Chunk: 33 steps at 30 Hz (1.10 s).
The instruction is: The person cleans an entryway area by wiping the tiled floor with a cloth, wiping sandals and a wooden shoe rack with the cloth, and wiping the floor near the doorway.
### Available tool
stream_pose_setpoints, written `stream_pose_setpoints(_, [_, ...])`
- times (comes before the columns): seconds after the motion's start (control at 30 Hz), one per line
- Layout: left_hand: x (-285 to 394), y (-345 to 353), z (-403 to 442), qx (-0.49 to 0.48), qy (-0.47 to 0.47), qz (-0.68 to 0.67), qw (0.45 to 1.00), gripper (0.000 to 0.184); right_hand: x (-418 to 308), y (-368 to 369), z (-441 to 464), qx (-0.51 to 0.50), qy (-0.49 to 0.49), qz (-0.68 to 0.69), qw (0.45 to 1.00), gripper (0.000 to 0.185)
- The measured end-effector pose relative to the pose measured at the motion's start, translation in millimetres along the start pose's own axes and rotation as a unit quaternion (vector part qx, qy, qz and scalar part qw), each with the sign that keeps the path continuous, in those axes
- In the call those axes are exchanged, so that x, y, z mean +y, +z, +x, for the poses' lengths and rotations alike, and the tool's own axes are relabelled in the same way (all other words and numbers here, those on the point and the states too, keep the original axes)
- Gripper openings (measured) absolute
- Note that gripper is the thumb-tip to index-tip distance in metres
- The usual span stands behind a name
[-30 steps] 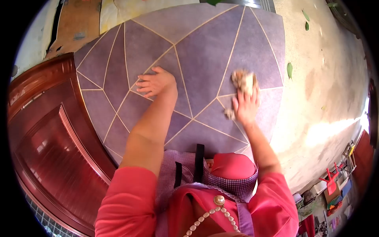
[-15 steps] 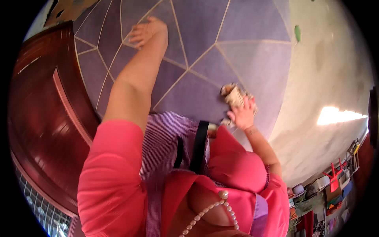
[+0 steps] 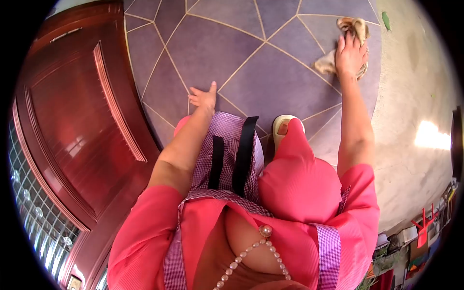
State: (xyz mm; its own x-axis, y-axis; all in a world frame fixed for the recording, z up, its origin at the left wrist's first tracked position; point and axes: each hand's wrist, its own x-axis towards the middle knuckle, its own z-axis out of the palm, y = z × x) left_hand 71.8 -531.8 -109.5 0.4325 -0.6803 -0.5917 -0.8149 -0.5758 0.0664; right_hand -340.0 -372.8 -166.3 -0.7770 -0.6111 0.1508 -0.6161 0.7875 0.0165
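My right hand (image 3: 351, 57) rests on top of a crumpled brown and cream cloth (image 3: 326, 63), pressing it to the purple-grey patterned surface (image 3: 275, 72) near its right edge. Folds of the cloth stick out beyond the fingertips and to the left of the palm. Its fingers lie over the cloth, not wrapped fully round it. Farther left and lower, my left hand (image 3: 204, 98) touches the same surface with its fingers spread and nothing in it.
A dark red panelled door (image 3: 82, 116) stands along the left side. Pale, stained ground (image 3: 406, 87) borders the surface on the right, with a green leaf (image 3: 385, 21) on it. My foot in a light shoe (image 3: 279, 129) is below centre. A red dustpan (image 3: 423, 232) stands lower right.
The view has shifted, with my body farther over the surface. My left hand is now closer to my body. My right hand has moved the cloth outward, away from my body and to the right.
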Motion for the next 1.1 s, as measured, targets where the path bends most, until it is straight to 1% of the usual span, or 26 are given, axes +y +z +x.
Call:
stream_pose_setpoints(0.03, [-10,2,1,-0.013,0.017,0.002,1.0,0.116,-9,4,8,0.02,0.042,0.005,0.999,0.053])
stream_pose_setpoints(0.07, [-15,3,1,-0.028,0.035,0.003,0.999,0.118,-22,12,12,0.01,-0.021,-0.015,1.0,0.055])
stream_pose_setpoints(0.13, [-3,-5,-3,-0.058,0.011,0.0,0.998,0.119,-58,23,10,-0.004,-0.151,-0.057,0.987,0.058])
stream_pose_setpoints(0.2, [8,-12,-5,-0.081,-0.021,0.0,0.997,0.119,-123,-15,-30,-0.074,-0.213,0.044,0.973,0.06])
stream_pose_setpoints(0.23, [11,-17,-9,-0.087,-0.022,-0.012,0.996,0.114,-149,-38,-54,-0.111,-0.266,0.081,0.954,0.06])
stream_pose_setpoints(0.27, [3,-16,-5,-0.094,-0.011,-0.034,0.995,0.112,-167,-57,-79,-0.149,-0.318,0.117,0.929,0.06])
stream_pose_setpoints(0.33, [-13,-14,8,-0.107,0.018,-0.073,0.991,0.108,-186,-67,-129,-0.186,-0.427,0.182,0.866,0.058])
stream_pose_setpoints(0.37, [-16,-22,2,-0.129,0.024,-0.092,0.987,0.099,-188,-72,-151,-0.215,-0.483,0.206,0.824,0.057])
stream_pose_setpoints(0.4, [-26,-26,11,-0.174,0.03,-0.147,0.973,0.098,-187,-78,-170,-0.243,-0.536,0.228,0.776,0.055])
stream_pose_setpoints(0.47, [-46,-33,37,-0.263,0.047,-0.256,0.929,0.095,-182,-90,-194,-0.281,-0.661,0.243,0.652,0.049])
stream_pose_setpoints(0.5, [-37,-53,18,-0.293,0.039,-0.291,0.91,0.093,-185,-80,-208,-0.278,-0.678,0.281,0.62,0.045])
stream_pose_setpoints(0.53, [-45,-61,20,-0.298,0.036,-0.313,0.901,0.091,-189,-65,-227,-0.274,-0.694,0.319,0.584,0.04])
stream_pose_setpoints(0.57, [-51,-71,24,-0.303,0.036,-0.336,0.891,0.089,-196,-67,-229,-0.268,-0.709,0.356,0.547,0.036])
stream_pose_setpoints(0.63, [-64,-89,27,-0.308,0.031,-0.384,0.87,0.083,-227,-60,-219,-0.274,-0.718,0.373,0.519,0.03])
stream_pose_setpoints(0.67, [-72,-93,28,-0.286,0.031,-0.38,0.879,0.083,-248,-63,-205,-0.276,-0.721,0.382,0.508,0.028])
stream_pose_setpoints(0.73, [-88,-89,33,-0.252,0.029,-0.366,0.895,0.083,-286,-70,-171,-0.231,-0.715,0.282,0.597,0.025])
stream_pose_setpoints(0.8, [-80,-92,26,-0.227,0.019,-0.364,0.903,0.082,-295,-50,-131,-0.108,-0.587,0.337,0.729,0.026])
stream_pose_setpoints(0.87, [-69,-89,22,-0.215,0.007,-0.353,0.911,0.082,-270,-43,-78,-0.16,-0.494,0.24,0.821,0.029])
stream_pose_setpoints(0.93, [-60,-75,39,-0.188,0.017,-0.327,0.926,0.081,-212,-36,-47,-0.01,-0.427,0.192,0.884,0.035])
stream_pose_setpoints(1.0, [-44,-45,69,-0.213,0.048,-0.359,0.907,0.08,-149,-27,-24,-0.046,-0.3,0.163,0.939,0.043])
stream_pose_setpoints(1.03, [-40,-36,77,-0.223,0.061,-0.375,0.898,0.079,-112,-38,-17,-0.044,-0.259,0.145,0.954,0.044])
stream_pose_setpoints(1.07, [0,-34,28,-0.148,0.046,-0.337,0.929,0.079,-77,-45,-14,-0.032,-0.219,0.099,0.97,0.043])
stream_pose_setpoints(1.1, [30,-32,-10,-0.144,0.057,-0.327,0.932,0.081,-41,-36,-17,-0.02,-0.183,0.031,0.982,0.045])
